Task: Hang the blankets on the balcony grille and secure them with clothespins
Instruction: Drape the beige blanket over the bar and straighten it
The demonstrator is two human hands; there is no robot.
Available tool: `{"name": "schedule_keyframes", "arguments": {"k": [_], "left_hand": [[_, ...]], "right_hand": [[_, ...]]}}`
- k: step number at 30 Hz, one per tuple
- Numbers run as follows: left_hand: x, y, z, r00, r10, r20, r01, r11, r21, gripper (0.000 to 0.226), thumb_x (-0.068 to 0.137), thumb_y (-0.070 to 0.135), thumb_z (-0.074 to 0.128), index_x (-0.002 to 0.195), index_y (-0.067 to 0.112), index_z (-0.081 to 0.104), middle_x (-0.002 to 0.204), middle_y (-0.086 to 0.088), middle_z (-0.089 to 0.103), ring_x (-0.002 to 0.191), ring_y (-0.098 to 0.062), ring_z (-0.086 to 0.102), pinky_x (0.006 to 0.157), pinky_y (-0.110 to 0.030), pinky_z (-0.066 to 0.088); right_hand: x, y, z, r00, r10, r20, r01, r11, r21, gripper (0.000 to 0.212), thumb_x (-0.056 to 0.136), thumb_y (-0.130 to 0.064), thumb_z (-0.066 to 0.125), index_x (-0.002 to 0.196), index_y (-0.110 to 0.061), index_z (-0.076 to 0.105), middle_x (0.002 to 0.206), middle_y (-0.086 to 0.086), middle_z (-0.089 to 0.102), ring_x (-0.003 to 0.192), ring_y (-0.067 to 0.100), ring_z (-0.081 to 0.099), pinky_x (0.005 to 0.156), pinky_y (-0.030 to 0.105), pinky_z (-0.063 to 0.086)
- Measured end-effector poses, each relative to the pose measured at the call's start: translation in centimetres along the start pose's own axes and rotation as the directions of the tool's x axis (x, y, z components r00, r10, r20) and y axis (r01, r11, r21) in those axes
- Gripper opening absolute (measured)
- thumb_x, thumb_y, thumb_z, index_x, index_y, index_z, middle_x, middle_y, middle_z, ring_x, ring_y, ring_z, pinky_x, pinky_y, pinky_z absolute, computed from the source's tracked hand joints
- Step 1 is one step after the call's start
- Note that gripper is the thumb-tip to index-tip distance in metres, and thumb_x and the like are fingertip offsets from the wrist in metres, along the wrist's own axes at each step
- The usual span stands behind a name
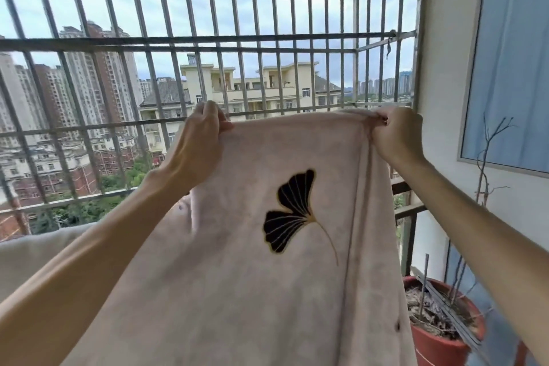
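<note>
Blanket raised before the grille

My left hand [198,140] and right hand [396,134] pinch the top edge of a pale blanket [252,291], ginkgo-leaf motif [289,211]; metal grille [208,38] behind; red plant pot [436,348] lower right.

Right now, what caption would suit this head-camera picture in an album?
Both hands, left and right, lift a pale ginkgo-leaf blanket toward the balcony grille.

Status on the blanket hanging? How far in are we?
Early. Possibly done: a beige cloth lies low at the left, maybe an earlier blanket; it's unclear whether it is pinned. In hand: left hand and right hand each grip the top edge of the pink leaf-print blanket, held up before the grille, not yet over a bar. Left: drape it and pin it; no clothespins in view.
</note>
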State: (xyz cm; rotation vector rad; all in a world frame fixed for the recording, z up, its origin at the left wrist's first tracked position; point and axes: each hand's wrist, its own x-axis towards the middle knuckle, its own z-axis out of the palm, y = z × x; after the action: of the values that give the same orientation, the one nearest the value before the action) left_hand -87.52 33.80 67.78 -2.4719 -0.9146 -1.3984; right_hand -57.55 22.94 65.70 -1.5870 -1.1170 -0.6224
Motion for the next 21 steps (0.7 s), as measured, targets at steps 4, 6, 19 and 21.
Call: {"name": "schedule_keyframes", "arguments": {"k": [4,6,19,21], "left_hand": [[-0.5,-2.7,-3.2,0.999,-0.034,-0.018,0.035,0.998,0.060,0.008,0.099,0.001,0.047,0.097,0.008,0.050,0.098,-0.003,0.052,0.079,-0.010,0.051,0.062,-0.015,0.042],[-1.0,-4.1,-4.8,0.999,-0.042,-0.032,0.046,0.993,0.105,0.006,0.099,0.002,0.047,0.101,0.005,0.052,0.099,-0.005,0.053,0.083,-0.016,0.054,0.069,-0.022,0.045],[-6.8,-11.5,-7.3,0.836,-0.248,0.489,0.096,0.944,0.314,0.018,0.093,0.011,0.061,0.077,0.019,0.057,0.073,0.012,0.058,0.070,-0.008,0.059,0.059,-0.014,0.040],[-6.5,-11.0,-7.4,0.798,-0.297,0.525,0.089,0.919,0.384,0.014,0.092,0.015,0.061,0.080,0.022,0.061,0.078,0.009,0.063,0.077,-0.013,0.062,0.068,-0.024,0.048]], "right_hand": [[1.8,-4.6,1.3,0.994,-0.094,-0.057,0.099,0.992,0.078,0.044,0.075,0.010,0.046,0.105,-0.006,0.074,0.092,0.019,0.075,0.084,0.030,0.069,0.074,0.021,0.045],[2.5,-7.1,2.0,0.987,-0.144,-0.065,0.151,0.982,0.111,0.039,0.079,0.009,0.046,0.105,-0.002,0.074,0.096,0.019,0.074,0.089,0.029,0.068,0.079,0.019,0.043],[-4.0,-12.7,9.9,0.573,-0.217,0.791,0.257,0.963,0.078,0.026,0.087,0.000,0.056,0.082,-0.018,0.073,0.080,-0.004,0.067,0.076,0.007,0.061,0.078,0.023,0.054],[-4.8,-11.9,10.7,0.584,-0.226,0.780,0.266,0.961,0.079,0.021,0.088,-0.006,0.057,0.086,-0.015,0.077,0.087,-0.001,0.073,0.081,0.010,0.064,0.078,0.027,0.054]]}}
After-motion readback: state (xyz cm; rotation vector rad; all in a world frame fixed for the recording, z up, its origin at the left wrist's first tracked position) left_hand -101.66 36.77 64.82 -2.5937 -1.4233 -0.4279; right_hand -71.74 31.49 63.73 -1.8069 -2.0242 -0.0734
